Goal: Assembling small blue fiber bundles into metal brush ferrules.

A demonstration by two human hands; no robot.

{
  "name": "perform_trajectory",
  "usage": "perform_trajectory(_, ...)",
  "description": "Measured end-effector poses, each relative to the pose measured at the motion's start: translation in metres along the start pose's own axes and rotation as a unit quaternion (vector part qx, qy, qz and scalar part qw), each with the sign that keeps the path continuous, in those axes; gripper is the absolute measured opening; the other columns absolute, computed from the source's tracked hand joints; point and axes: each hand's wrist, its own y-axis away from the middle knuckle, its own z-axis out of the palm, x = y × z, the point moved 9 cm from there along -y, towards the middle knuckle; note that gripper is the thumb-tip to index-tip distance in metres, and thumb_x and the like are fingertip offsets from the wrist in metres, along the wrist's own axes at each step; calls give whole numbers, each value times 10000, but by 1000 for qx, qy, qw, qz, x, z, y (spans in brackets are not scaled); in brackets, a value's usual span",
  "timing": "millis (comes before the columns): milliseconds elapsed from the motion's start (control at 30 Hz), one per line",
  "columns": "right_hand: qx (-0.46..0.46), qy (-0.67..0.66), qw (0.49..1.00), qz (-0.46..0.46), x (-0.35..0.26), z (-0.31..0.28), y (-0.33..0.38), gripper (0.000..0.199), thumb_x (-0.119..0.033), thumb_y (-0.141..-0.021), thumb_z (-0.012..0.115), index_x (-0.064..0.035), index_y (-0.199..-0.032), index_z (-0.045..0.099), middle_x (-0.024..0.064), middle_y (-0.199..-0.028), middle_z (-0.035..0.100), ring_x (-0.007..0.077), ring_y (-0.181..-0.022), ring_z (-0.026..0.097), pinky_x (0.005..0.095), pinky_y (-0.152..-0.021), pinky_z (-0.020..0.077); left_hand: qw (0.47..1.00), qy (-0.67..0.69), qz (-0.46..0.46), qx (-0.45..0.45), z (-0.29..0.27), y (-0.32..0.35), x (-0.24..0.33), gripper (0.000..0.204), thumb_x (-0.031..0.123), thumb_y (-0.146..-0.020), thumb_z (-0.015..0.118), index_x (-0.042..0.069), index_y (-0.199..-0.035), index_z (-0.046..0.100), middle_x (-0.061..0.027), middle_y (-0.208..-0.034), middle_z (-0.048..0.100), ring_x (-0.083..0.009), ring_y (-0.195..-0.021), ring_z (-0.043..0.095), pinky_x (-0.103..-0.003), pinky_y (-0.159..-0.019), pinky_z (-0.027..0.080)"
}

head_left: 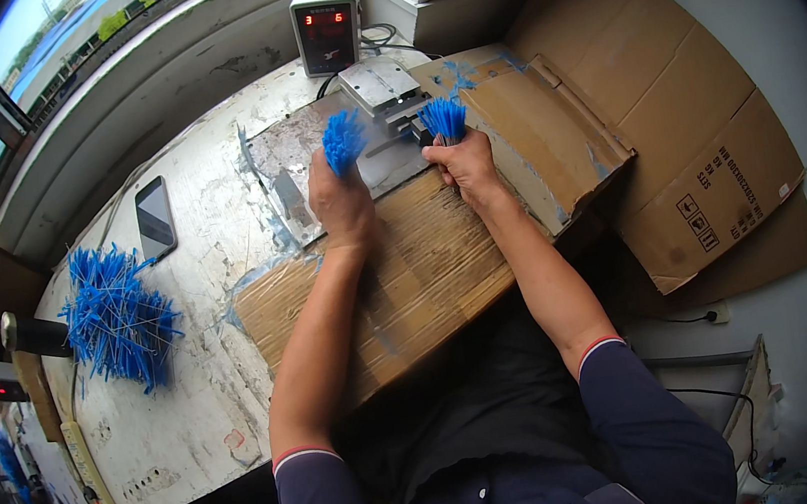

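My left hand [340, 204] is closed around a bundle of thin strands with blue ends [343, 138], held upright over a metal plate [286, 156]. To its right, my right hand [468, 165] grips a second blue-ended bundle [445, 119], thumb across its front. This bundle stands close to a small metal fixture [380, 84] with a block and dark jaws, partly hidden behind it. At the left of the table lies a loose pile of the same blue strands with pale thin stems [121, 317].
A flattened cardboard sheet [405, 262] covers the table's front edge under my forearms. An open cardboard box [550, 133] stands at right. Behind the fixture is a box with a red digital display [328, 31]. A phone [155, 219], dark cylinder [33, 335] and power strip [89, 467] are at left.
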Motion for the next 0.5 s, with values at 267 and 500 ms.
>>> perform_trajectory(267, -23, -100, 995, 9, -8, -5, 14, 102, -34, -825, 748, -4, -895, 680, 44, -752, 661, 118, -539, 590, 264, -465, 496, 974, -145, 110, -135, 31, 12, 22, 214, -27, -838, 525, 46, -1021, 608, -181, -879, 630, -384, -856, 617, -489, -746, 466)
perform_trajectory(500, 1, -135, 989, 59, 1, -15, 14, 133, 18, -804, 765, -3, -904, 680, 54, -764, 667, 138, -581, 632, 282, -485, 547, 967, -156, 81, -183, 40, 11, 11, 279, -32, -811, 603, 41, -1080, 610, -198, -962, 661, -395, -960, 635, -495, -829, 487)
